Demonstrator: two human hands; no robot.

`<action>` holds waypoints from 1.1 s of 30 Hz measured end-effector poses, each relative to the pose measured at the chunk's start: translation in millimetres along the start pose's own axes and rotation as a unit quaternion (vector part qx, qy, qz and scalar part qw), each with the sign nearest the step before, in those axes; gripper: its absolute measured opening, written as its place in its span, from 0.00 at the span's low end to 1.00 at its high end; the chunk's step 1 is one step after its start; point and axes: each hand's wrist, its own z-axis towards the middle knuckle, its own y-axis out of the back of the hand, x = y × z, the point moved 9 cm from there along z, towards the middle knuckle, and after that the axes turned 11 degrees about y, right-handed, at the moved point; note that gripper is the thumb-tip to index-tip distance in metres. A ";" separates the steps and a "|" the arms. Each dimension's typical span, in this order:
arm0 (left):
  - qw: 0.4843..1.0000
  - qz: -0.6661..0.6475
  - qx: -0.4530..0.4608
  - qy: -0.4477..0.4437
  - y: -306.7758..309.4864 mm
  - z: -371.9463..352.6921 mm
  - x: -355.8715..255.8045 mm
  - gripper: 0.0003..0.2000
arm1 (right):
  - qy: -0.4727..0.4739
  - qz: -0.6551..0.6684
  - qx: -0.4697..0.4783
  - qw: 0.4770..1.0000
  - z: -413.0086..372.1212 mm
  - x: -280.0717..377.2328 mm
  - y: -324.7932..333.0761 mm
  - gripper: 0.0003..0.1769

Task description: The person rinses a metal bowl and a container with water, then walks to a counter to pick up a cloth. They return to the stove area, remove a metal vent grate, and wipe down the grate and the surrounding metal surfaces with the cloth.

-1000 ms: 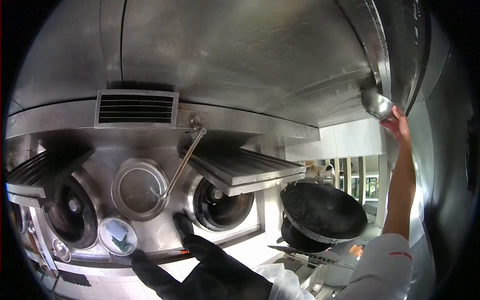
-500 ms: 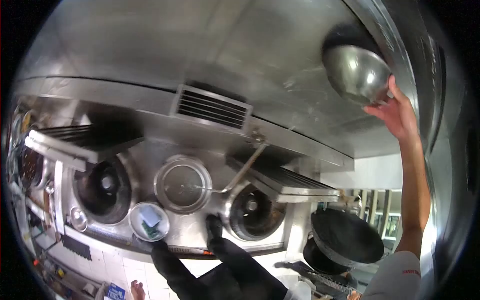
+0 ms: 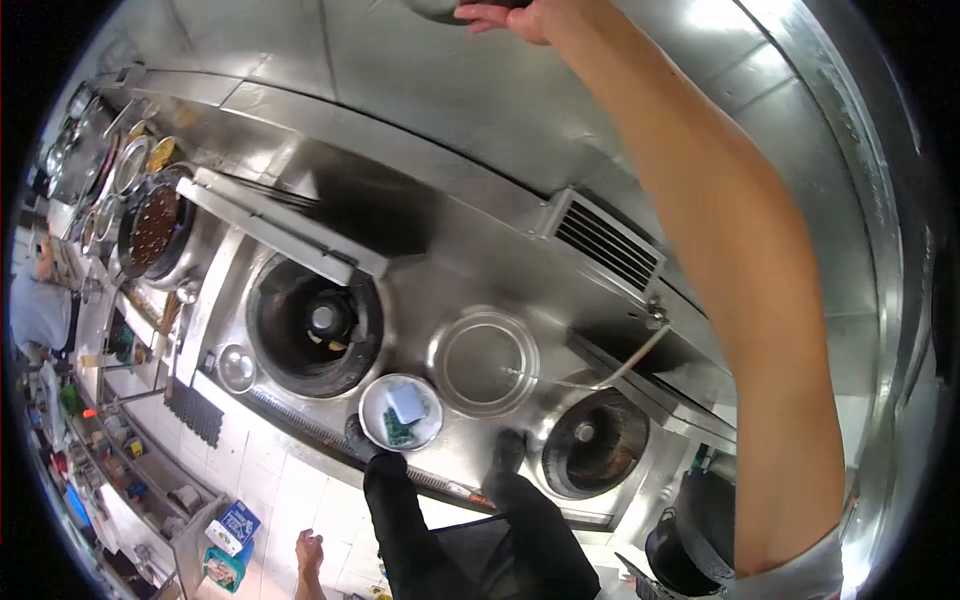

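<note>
Fingers (image 3: 485, 13) of the right hand (image 3: 538, 22): lightly bent, close together, at the edge of a metal bowl (image 3: 432, 6), which they appear to hold; the frame's top edge cuts off much of the grip.
Metal bowl: just left of those fingertips, well above the round basin (image 3: 441, 385); only a curved strip shows, so no long axis can be told.
Nearer hand: the right one, at the bowl; the left hand (image 3: 310, 548) is well apart from it.
Right arm (image 3: 735, 230): runs from a pale sleeve (image 3: 805, 572), right of the basin, up to the hand above it.
Black-clad legs (image 3: 400, 505): below the basin, one dark shoe (image 3: 508, 452) near its rim.
White dish (image 3: 371, 402): on the counter (image 3: 455, 445), just left of and below the basin, bearing a pale blue block (image 3: 405, 403) and something green (image 3: 397, 432).
Left fingers: below and left of the basin, loosely curled, nothing visible in them.
Burners: one (image 3: 268, 330) left of the basin, another (image 3: 563, 462) to its lower right.
Vent grille (image 3: 603, 247): above and right of the basin.
Broad pan (image 3: 155, 228): far left of the basin, with dark red contents.
Other person (image 3: 40, 305): farther left of the basin, in pale clothing, details too small to tell.
</note>
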 end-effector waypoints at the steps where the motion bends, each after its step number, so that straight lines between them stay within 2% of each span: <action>1: 1.000 0.000 0.011 -0.029 5.5 2.1 -0.2 0.20 | -0.015 0.013 0.001 1.000 4.6 -10.6 -14.6 0.32; 2: 0.996 -0.008 0.009 -0.092 12.2 3.3 -7.5 0.21 | -0.009 0.024 -0.006 1.000 6.9 -15.2 -18.4 0.33; 4: 0.998 0.023 0.004 -0.061 20.2 16.7 -11.3 0.22 | 0.004 0.037 -0.026 0.999 0.3 -10.8 -4.5 0.33; 6: 0.998 0.036 -0.016 -0.055 25.1 24.2 -30.2 0.22 | 0.003 0.023 0.038 0.999 -3.7 -9.8 27.2 0.31; 7: 0.997 0.047 -0.021 -0.054 27.7 28.9 -41.3 0.22 | 0.009 0.032 -0.052 0.998 -24.0 -2.1 52.1 0.28; 8: 0.999 0.016 0.011 -0.050 23.6 42.3 -45.3 0.22 | 0.012 0.037 -0.147 0.988 -48.2 4.9 80.9 0.25; 9: 0.992 -0.024 0.022 -0.119 21.7 51.0 -56.7 0.21 | 0.110 -0.150 0.015 0.982 -48.6 25.8 114.1 0.23; 10: 0.995 -0.026 0.033 -0.087 18.3 52.1 -72.2 0.20 | 0.112 -0.159 0.022 0.981 -65.0 29.3 148.6 0.21; 11: 0.994 -0.036 0.042 -0.093 13.5 58.2 -85.4 0.20 | 0.113 -0.168 0.029 0.979 -81.8 32.9 182.6 0.19; 12: 0.994 -0.026 0.058 -0.087 6.9 61.9 -106.1 0.21 | 0.033 -0.001 -0.125 0.992 -117.1 23.1 215.2 0.16; 14: 0.990 -0.062 0.110 -0.065 -9.4 38.7 -167.2 0.22 | 0.142 -0.135 -0.129 0.972 -166.4 27.6 249.5 0.14; 16: 0.983 -0.070 0.144 -0.095 -30.2 22.5 -226.3 0.21 | 0.120 -0.251 -0.135 0.951 -207.6 -13.4 303.6 0.15; 17: 0.980 -0.063 0.150 -0.112 -44.0 21.7 -249.8 0.21 | 0.099 -0.269 -0.142 0.947 -231.9 -37.3 311.1 0.15; 19: 0.955 -0.148 0.212 -0.147 -74.5 13.0 -291.0 0.19 | 0.050 -0.313 -0.132 0.939 -273.3 -85.9 298.1 0.14; 20: 0.935 -0.188 0.252 -0.165 -101.3 4.0 -318.3 0.18 | 0.005 -0.390 -0.109 0.914 -289.8 -118.6 309.5 0.11; 21: 0.948 -0.147 0.239 -0.152 -121.0 -20.5 -347.6 0.18 | -0.001 -0.302 -0.126 0.945 -305.7 -147.7 299.6 0.12; 22: 0.959 -0.103 0.222 -0.140 -132.0 -44.1 -372.1 0.18 | -0.033 -0.337 -0.129 0.932 -322.3 -194.9 319.0 0.13; 23: 0.945 -0.127 0.264 -0.143 -162.4 -41.8 -379.4 0.18 | -0.083 -0.383 -0.159 0.906 -339.9 -223.0 319.7 0.14; 24: 0.937 -0.162 0.289 -0.111 -195.8 -34.8 -382.4 0.17 | -0.069 -0.433 -0.135 0.889 -348.7 -267.1 337.3 0.16; 26: 0.922 -0.196 0.324 -0.087 -239.3 -82.3 -422.2 0.18 | -0.131 -0.389 -0.179 0.894 -369.6 -336.6 357.7 0.16; 27: 0.907 -0.216 0.338 -0.126 -273.2 -79.3 -433.4 0.17 | -0.147 -0.407 -0.177 0.884 -377.9 -367.3 374.3 0.15; 28: 0.921 -0.158 0.306 -0.181 -297.6 -93.2 -455.3 0.14 | -0.163 -0.422 -0.170 0.875 -384.9 -401.2 391.0 0.14; 29: 0.925 -0.169 0.280 -0.192 -312.0 -125.0 -477.3 0.13 | -0.184 -0.436 -0.160 0.866 -393.6 -431.5 404.0 0.14; 30: 0.929 -0.160 0.257 -0.213 -350.4 -111.0 -480.0 0.12 | -0.154 -0.370 -0.154 0.903 -400.7 -453.0 408.5 0.13; 31: 0.910 -0.228 0.292 -0.188 -351.9 -167.5 -510.5 0.09 | -0.125 -0.300 -0.146 0.934 -407.6 -470.3 414.4 0.12; 32: 0.897 -0.221 0.323 -0.207 -372.8 -187.0 -528.6 0.09 | -0.093 -0.230 -0.139 0.959 -410.3 -477.9 419.8 0.12; 33: 0.882 -0.214 0.355 -0.226 -392.1 -200.1 -541.1 0.09 | -0.153 -0.206 -0.127 0.958 -420.3 -483.8 421.2 0.12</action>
